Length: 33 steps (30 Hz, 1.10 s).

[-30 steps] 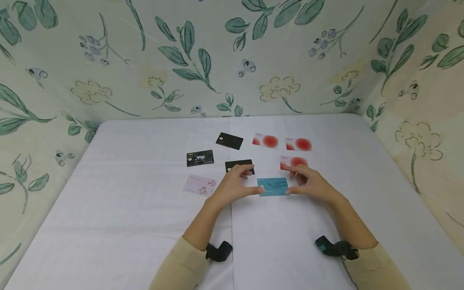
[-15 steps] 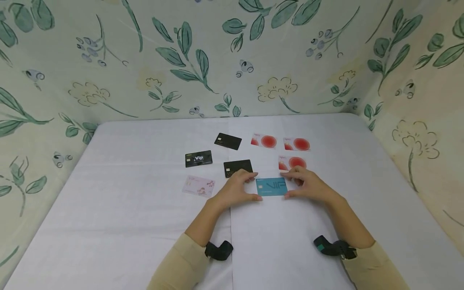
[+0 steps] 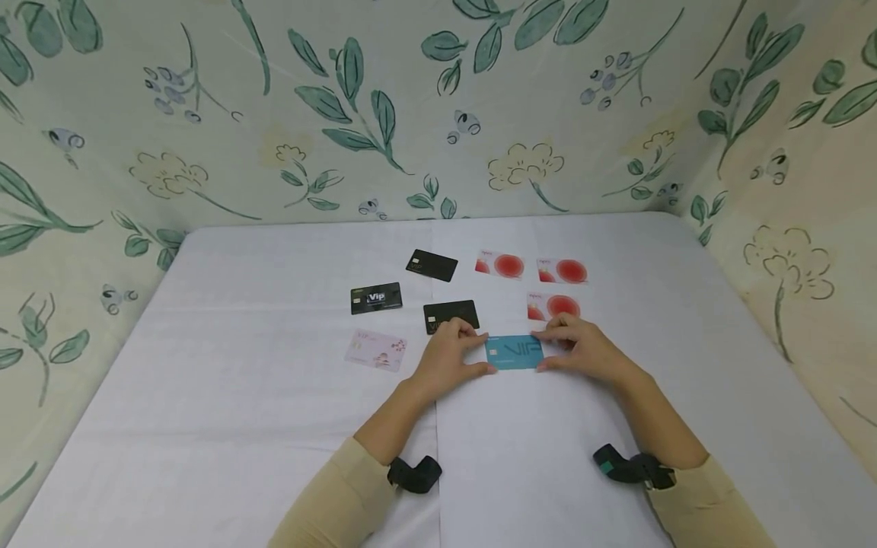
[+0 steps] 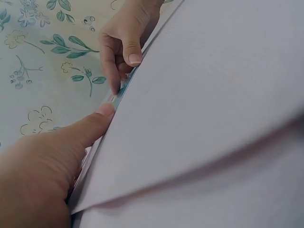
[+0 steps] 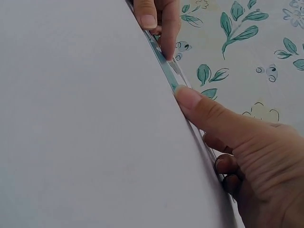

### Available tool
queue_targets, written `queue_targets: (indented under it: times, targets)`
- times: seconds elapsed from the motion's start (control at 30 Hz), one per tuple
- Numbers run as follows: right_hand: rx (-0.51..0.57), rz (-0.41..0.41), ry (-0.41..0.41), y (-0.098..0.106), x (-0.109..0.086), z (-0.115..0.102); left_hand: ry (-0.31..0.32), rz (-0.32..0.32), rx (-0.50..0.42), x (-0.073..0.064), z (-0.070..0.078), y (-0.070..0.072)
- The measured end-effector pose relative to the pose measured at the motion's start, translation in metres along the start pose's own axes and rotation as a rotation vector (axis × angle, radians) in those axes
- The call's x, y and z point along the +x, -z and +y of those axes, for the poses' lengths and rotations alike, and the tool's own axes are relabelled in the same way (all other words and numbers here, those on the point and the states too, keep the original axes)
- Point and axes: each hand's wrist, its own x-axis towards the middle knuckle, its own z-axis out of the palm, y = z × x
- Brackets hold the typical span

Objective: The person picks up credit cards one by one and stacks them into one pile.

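Note:
A light blue VIP card (image 3: 514, 352) lies flat on the white table between my two hands. With thumb and index finger my left hand (image 3: 447, 356) holds the card's left corners. At the opposite end, my right hand (image 3: 588, 352) has its thumb and index finger on the right corners, gripping that side. Seen nearly edge-on, the blue VIP card (image 5: 164, 66) is a thin strip in the right wrist view, with the right thumb (image 5: 190, 97) at its end. Just beyond my left fingers is a black VIP card (image 3: 448, 312), partly covered by them.
Two more black cards lie farther back, one plain-looking card (image 3: 432, 265) and one marked Vip (image 3: 376, 298). A pale pink card (image 3: 377, 349) is at the left. Three white-and-red cards, the nearest a red-circle card (image 3: 548, 306), lie behind my right hand. Patterned cloth (image 3: 438, 114) hangs behind the table.
A second ago both index fingers were raised above the neighbouring cards. They have come down to the blue card's far corners, and the thumbs sit at its near corners. The card has barely moved.

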Motion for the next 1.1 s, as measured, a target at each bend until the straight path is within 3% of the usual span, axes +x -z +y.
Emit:
queue_targets:
  times: [0.2, 0.5, 0.9, 1.1]
  targets:
    - [0.015, 0.011, -0.011, 0.0023, 0.0009, -0.0021, -0.001, 0.027, -0.035, 0.0018, 0.0002, -0.0004]
    - [0.04, -0.004, -0.048, 0.0049, 0.0007, -0.0042, 0.059, 0.042, -0.099, 0.0046, 0.0018, -0.0019]
    - [0.137, -0.01, -0.102, -0.0002, -0.0021, -0.0061, 0.022, 0.032, -0.096, 0.0017, 0.0003, -0.0034]
    - [0.178, -0.026, -0.115, -0.0012, 0.0018, -0.0094, 0.033, 0.038, -0.144, 0.0007, -0.0017, -0.002]
